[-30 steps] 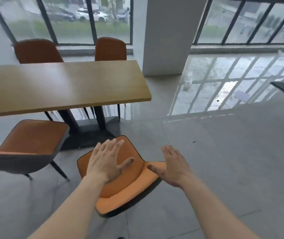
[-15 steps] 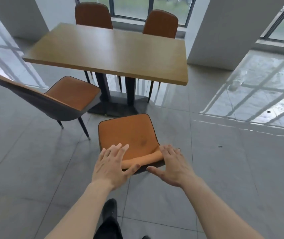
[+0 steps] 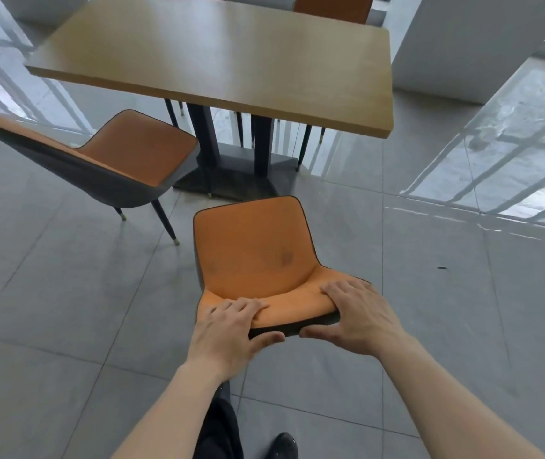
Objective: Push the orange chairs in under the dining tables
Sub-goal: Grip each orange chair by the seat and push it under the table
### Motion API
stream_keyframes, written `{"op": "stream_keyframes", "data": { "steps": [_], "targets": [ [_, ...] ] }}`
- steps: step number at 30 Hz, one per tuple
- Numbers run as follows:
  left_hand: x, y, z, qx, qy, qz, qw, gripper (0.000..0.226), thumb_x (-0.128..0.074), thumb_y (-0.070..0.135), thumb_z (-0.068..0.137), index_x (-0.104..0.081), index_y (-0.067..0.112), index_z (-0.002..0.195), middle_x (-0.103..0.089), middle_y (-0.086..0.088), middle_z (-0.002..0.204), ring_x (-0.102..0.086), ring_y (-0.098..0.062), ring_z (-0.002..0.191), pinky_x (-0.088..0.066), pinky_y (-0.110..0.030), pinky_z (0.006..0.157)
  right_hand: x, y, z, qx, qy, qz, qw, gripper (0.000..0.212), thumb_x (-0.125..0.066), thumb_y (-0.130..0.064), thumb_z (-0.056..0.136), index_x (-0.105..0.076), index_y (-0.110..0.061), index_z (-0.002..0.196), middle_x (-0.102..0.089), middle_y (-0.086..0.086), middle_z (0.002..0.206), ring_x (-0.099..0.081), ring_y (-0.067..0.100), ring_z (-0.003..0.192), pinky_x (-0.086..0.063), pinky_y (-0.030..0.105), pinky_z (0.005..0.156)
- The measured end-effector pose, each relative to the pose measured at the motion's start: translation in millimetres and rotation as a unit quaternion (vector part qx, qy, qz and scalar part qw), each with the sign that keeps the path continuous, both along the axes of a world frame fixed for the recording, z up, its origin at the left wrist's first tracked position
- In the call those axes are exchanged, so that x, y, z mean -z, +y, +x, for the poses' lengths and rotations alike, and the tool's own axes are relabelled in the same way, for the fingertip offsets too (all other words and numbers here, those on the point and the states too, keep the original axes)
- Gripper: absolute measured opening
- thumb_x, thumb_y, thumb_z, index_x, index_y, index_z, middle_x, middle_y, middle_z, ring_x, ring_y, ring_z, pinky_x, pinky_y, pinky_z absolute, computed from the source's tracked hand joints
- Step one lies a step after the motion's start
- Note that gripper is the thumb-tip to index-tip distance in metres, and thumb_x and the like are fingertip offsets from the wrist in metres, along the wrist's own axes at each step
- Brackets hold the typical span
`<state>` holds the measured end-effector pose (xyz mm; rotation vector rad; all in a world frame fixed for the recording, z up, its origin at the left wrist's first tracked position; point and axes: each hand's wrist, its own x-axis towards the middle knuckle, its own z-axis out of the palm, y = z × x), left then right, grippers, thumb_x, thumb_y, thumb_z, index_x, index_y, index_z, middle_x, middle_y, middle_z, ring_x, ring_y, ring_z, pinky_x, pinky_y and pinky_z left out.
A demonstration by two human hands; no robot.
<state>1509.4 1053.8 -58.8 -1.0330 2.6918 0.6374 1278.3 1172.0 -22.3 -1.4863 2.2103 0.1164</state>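
Gripping the orange chair's backrest (image 3: 284, 311) with left hand (image 3: 231, 329) and right hand (image 3: 360, 318) clasped; pushing off-line could knock its seat against the table pedestal (image 3: 231, 160).

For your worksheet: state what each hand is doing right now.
Left hand: closed on the chair backrest.
Right hand: closed on the same backrest.

Both bare forearms reached forward and down. The left hand (image 3: 231, 329) curled its fingers (image 3: 243, 308) over the top edge of the orange padded chair backrest (image 3: 292, 301), thumb behind; the right hand (image 3: 360, 318) gripped likewise.
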Motion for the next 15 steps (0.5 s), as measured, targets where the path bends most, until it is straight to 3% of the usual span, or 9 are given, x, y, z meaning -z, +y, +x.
{"op": "stream_keyframes", "data": {
  "steps": [15],
  "targets": [
    [-1, -157, -61, 0.080, 0.019, -0.014, 0.997, 0.084, -0.017, 0.097, 0.078, -0.041, 0.048, 0.141, -0.057, 0.020, 0.132, -0.050, -0.010, 0.116, -0.035, -0.037, 0.099, 22, -106, -26, 0.095, 0.060, -0.070, 0.991, 0.105, -0.023, -0.106, 0.062, -0.057, -0.028, 0.124, -0.063, -0.008, 0.120, -0.054, 0.018, 0.115, -0.042, 0.036, 0.104]
  ]
}}
